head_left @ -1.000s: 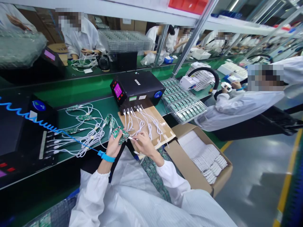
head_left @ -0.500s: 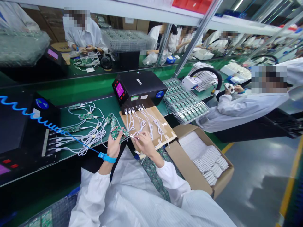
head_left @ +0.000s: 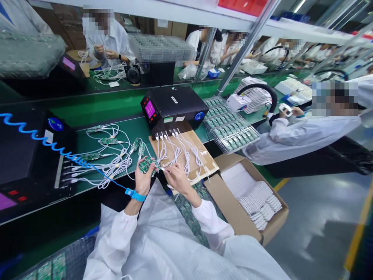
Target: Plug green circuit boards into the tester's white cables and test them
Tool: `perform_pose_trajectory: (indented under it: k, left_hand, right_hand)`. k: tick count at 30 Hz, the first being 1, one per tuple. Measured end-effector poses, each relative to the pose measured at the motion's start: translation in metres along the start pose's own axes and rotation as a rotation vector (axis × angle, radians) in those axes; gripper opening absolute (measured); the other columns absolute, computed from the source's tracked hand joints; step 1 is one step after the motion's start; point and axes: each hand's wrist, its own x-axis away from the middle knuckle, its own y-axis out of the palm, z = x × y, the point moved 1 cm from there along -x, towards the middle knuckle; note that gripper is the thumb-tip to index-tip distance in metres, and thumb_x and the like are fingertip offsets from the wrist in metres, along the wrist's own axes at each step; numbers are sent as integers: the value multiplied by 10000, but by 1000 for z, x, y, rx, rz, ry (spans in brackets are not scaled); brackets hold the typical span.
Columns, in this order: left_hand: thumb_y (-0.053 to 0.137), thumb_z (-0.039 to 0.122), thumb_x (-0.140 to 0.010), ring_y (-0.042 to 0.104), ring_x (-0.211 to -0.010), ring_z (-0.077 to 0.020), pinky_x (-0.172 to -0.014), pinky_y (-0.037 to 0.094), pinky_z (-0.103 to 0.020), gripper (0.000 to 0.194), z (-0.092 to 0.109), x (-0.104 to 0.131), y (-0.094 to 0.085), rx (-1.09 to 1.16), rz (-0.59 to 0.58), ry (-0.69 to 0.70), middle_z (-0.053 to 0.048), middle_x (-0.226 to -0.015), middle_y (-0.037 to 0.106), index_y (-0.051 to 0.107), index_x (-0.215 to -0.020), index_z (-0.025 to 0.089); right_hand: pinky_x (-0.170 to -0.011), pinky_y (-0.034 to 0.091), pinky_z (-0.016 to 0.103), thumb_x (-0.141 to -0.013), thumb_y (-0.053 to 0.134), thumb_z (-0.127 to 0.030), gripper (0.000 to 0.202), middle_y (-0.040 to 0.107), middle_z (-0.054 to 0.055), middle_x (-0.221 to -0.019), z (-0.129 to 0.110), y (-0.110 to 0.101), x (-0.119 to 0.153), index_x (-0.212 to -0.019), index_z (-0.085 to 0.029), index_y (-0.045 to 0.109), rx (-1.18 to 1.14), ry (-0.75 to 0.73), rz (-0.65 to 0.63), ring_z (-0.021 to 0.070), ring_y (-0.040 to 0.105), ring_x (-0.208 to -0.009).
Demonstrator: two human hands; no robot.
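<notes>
My left hand (head_left: 143,179), with a blue wrist strap (head_left: 135,195) below it, is closed around a green circuit board (head_left: 146,165). At the board's right end my right hand (head_left: 178,177) pinches a white cable plug (head_left: 162,169); whether the plug is fully seated I cannot tell. Behind my hands a black test box (head_left: 175,107) with a pink screen stands on the bench. White cables (head_left: 175,149) run from its front over a brown cardboard sheet (head_left: 204,165). More boards joined to white cables (head_left: 115,165) lie to the left.
A second black box (head_left: 26,147) stands at left, with a coiled blue cord (head_left: 37,136) across it. Trays of boards (head_left: 231,124) sit at right. A carton (head_left: 256,194) of white pieces is beside my right arm. A co-worker (head_left: 305,132) sits at right; others work across the bench.
The view has shifted slightly. Both hands keep nearly the same hold on the board and the plug. Across the bench, a co-worker's hands have risen and moved apart.
</notes>
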Motion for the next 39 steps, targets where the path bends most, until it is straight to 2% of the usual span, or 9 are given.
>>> perform_pose_trajectory:
  k: [6,12,19,22,24,27,33,36,39]
  left_hand:
    - [927,363,-724,694,-734,-114,-763,585,-255,650,0,1,0,2,-9,0,-66,-1114,763,616,-1277,224]
    - [940,333,-702,677,-691,-101,-756,567,-244,600,-1,7,1,62,-4,6,-32,-1057,762,618,-1198,232]
    - [900,444,-749,660,-676,-109,-713,553,-253,514,-9,15,-5,156,6,-52,-52,-1049,766,634,-1131,225]
    - [839,519,-803,659,-675,-112,-696,548,-248,472,-10,16,-9,201,-4,-96,-60,-1028,769,647,-1109,216]
    - [831,522,-810,654,-670,-109,-693,547,-244,460,-10,16,-11,219,4,-124,-63,-1010,771,655,-1096,208]
    - [855,486,-791,645,-664,-107,-692,546,-249,446,-11,15,-11,228,21,-148,-58,-998,769,661,-1076,204]
    - [872,494,-765,624,-640,-98,-671,528,-248,454,-13,12,-1,205,-41,-155,-22,-930,742,659,-1039,201]
    - [866,488,-778,628,-644,-99,-675,528,-246,450,-13,11,4,202,-81,-166,-11,-906,730,659,-1060,206]
    - [868,476,-783,642,-655,-106,-683,532,-241,447,-13,11,6,205,-106,-187,-1,-847,715,660,-1069,203]
  right_hand:
    - [-896,505,422,-1047,542,-264,188,751,87,-955,-3,3,6,-1068,-206,720,-86,65,19,241,585,-974]
    - [-894,524,349,-1075,476,-269,243,745,84,-1004,4,-5,-11,-1087,-203,709,-117,99,-104,205,638,-943]
    - [-750,511,286,-1003,577,-150,139,707,107,-1113,12,9,-43,-1069,-187,694,277,-4,-477,200,689,-875]
    - [-698,504,284,-985,592,-122,120,704,114,-1067,12,14,-45,-1035,-171,689,373,-35,-541,191,677,-791]
    - [-702,511,281,-989,571,-110,139,701,112,-1059,14,11,-43,-1026,-170,691,335,-58,-526,181,674,-781]
    - [-777,541,287,-1015,539,-161,168,705,105,-1087,16,-1,-41,-1065,-188,697,83,-21,-373,175,692,-858]
    - [-700,600,305,-1006,574,-469,354,745,52,-937,17,-8,-41,-1216,-199,668,-664,385,-142,153,703,-709]
    - [-831,609,357,-972,623,-540,417,713,44,-868,14,-5,-43,-1182,-199,739,-692,413,-61,177,705,-814]
    - [-931,590,375,-923,684,-576,484,656,76,-1025,13,1,-43,-1204,-191,768,-651,366,-62,189,692,-952]
